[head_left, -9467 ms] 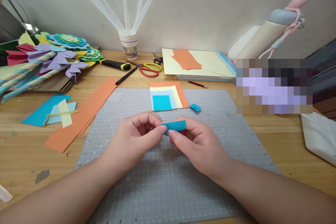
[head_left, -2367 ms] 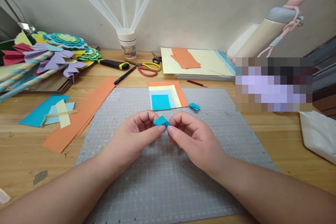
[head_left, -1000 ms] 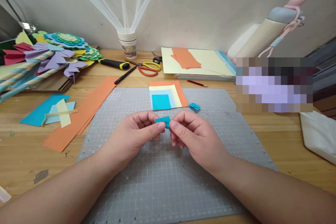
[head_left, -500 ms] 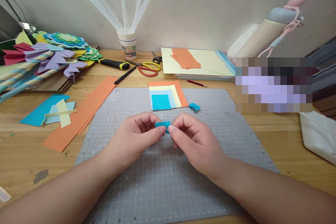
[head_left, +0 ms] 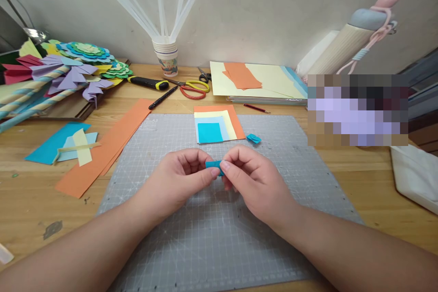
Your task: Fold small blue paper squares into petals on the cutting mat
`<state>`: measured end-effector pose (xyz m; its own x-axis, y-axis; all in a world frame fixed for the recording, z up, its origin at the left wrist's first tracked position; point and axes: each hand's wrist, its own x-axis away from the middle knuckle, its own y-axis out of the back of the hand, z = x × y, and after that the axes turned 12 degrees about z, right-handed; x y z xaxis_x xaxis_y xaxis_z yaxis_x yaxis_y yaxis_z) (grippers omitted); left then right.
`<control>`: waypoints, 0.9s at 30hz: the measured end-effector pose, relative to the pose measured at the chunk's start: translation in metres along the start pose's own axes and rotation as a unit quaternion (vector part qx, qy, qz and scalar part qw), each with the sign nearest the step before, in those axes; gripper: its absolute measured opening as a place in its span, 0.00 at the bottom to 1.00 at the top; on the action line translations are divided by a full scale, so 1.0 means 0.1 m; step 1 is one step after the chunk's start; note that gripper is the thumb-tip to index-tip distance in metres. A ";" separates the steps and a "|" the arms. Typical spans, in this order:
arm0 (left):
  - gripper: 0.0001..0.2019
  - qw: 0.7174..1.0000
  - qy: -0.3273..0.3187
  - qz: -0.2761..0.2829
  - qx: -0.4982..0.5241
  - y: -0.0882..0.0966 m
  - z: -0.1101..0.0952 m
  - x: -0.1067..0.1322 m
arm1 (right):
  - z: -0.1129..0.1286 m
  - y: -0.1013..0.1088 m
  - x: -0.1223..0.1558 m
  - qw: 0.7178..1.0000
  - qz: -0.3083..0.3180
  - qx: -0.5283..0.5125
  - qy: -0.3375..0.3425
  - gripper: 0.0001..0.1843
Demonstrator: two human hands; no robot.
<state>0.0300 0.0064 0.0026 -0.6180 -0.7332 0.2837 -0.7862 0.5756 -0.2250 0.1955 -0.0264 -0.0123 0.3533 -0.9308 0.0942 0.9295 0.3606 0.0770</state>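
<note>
Our left hand (head_left: 183, 175) and right hand (head_left: 256, 178) both pinch a small folded paper (head_left: 212, 164), bright blue and narrow, its near part hidden by our grip. We hold it over the gray gridded mat (head_left: 205, 246), at whose far edge layered colored squares (head_left: 210, 132) lie. Toward the back edge of our wooden worktop (head_left: 27, 205) stands a patterned cup (head_left: 167, 61), before a pale wall (head_left: 256, 13).

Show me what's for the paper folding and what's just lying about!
Seem to belong:
blue paper, pinched by left fingers and right fingers
cutting mat underneath
stacked paper squares
folded blue piece

Probably just lying about:
cutter
black pen
red-yellow scissors
paper cup
paper flowers
</note>
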 end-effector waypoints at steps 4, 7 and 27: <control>0.07 1.000 -0.002 0.010 0.010 0.01 0.00 0.01 | 0.01 0.00 -0.01 1.000 -0.002 -0.012 -0.004 0.10; 0.07 1.000 0.000 0.007 0.005 0.00 0.01 0.01 | 0.01 0.00 -0.02 1.000 -0.007 -0.010 -0.004 0.11; 0.09 0.999 0.008 0.003 0.039 0.07 0.05 0.01 | 0.04 0.02 -0.02 0.995 0.044 -0.085 0.011 0.10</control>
<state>0.0238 0.0079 -0.0038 -0.6233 -0.7234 0.2971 -0.7802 0.5499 -0.2981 0.1963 -0.0237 -0.0082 0.4346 -0.8977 0.0719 0.8987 0.4272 -0.0990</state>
